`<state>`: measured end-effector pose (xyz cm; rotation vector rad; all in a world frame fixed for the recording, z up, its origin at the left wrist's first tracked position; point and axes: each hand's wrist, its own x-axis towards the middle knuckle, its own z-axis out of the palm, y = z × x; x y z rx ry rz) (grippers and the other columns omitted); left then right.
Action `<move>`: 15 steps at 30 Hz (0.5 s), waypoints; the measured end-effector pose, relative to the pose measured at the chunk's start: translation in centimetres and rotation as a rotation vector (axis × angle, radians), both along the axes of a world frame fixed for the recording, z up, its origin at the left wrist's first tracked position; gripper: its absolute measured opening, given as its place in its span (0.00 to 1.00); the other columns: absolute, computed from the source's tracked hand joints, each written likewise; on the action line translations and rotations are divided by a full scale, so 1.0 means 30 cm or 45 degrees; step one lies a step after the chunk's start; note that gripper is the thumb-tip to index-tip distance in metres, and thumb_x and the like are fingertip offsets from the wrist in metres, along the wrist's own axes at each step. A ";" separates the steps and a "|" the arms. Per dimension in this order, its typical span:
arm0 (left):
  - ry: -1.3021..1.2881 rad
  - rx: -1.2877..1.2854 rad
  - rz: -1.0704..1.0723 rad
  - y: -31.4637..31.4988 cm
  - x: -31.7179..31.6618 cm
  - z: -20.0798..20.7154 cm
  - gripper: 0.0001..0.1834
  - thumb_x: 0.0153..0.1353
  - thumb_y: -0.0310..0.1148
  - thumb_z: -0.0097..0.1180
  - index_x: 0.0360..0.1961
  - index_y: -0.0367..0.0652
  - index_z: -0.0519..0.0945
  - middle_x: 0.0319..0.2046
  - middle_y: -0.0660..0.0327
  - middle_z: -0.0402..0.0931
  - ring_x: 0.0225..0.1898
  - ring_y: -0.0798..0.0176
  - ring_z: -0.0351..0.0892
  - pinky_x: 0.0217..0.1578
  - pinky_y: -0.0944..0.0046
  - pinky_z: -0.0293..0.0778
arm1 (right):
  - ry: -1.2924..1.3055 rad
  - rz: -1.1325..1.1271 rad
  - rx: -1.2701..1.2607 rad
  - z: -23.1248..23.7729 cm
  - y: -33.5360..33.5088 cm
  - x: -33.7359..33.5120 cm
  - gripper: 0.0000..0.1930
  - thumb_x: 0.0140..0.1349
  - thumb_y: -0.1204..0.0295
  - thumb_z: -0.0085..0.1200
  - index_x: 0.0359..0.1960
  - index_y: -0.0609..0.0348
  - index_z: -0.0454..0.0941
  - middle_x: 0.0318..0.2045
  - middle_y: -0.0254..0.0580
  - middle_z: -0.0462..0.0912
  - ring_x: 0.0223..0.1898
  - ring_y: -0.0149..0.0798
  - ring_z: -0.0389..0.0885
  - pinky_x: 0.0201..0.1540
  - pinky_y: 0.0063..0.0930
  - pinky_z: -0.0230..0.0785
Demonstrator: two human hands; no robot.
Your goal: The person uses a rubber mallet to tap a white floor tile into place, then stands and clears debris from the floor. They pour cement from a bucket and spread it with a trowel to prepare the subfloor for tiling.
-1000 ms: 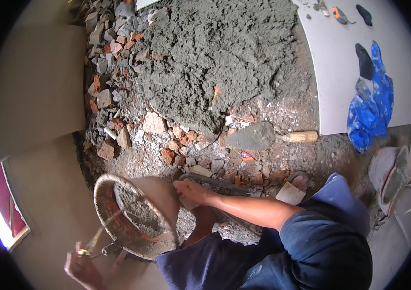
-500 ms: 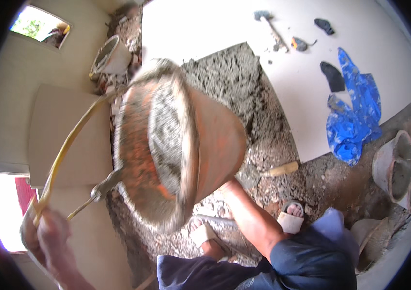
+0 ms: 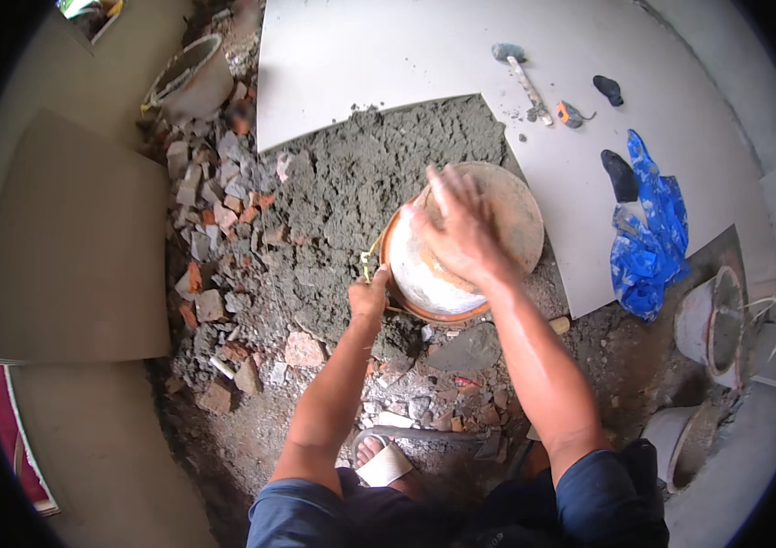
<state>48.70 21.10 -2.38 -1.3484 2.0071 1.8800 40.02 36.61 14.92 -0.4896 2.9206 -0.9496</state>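
Observation:
An orange-and-white bucket (image 3: 424,279) is tipped mouth-down on a spread of wet grey mortar (image 3: 342,196), its round base turned up and to the right. My left hand (image 3: 368,297) is closed at the bucket's left rim, beside its yellow handle (image 3: 366,265). Across the base and side lies my right hand (image 3: 461,228), flat with its fingers apart and slightly blurred. A trowel blade (image 3: 465,350) rests on the ground just below the bucket. The bucket hides its own mouth and whatever is beneath it.
Broken bricks and rubble (image 3: 214,274) lie to the left, with another bucket (image 3: 194,78) behind. Pale boards (image 3: 379,55) cover the far floor, holding a hammer (image 3: 525,82), a tape measure (image 3: 570,114) and a blue plastic bag (image 3: 653,247). Buckets (image 3: 698,324) stand at right.
The bucket has gone from raised and tilted, with mortar inside, to upside down on the mortar spread. My left hand moved from the handle to the rim; my right came onto the base.

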 end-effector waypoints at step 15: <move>0.147 -0.016 -0.104 -0.123 0.091 0.248 0.15 0.65 0.42 0.53 0.35 0.39 0.78 0.16 0.68 0.67 0.15 0.73 0.61 0.17 0.69 0.63 | -0.093 -0.215 -0.152 0.124 0.277 -0.018 0.56 0.50 0.31 0.51 0.64 0.77 0.58 0.58 0.77 0.66 0.63 0.59 0.66 0.66 0.44 0.57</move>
